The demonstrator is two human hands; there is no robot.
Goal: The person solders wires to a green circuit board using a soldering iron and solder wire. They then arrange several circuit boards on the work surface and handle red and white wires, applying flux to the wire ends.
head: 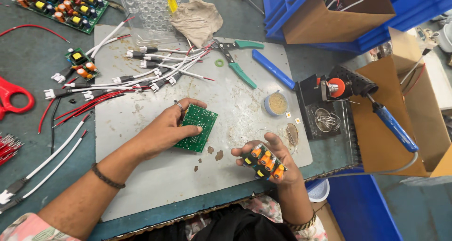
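Cut off and covered parts

The red scissors [13, 97] run off the left edge; the left hand [165, 128] covers part of the green circuit board [197, 128]; the right hand [270, 158] hides the underside of its component board [264, 162].

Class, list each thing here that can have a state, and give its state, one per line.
Left hand: gripping the green circuit board, solder side up.
Right hand: holding a populated board, components up.
Cutters: lying with handles apart.
Soldering iron: resting in its stand.
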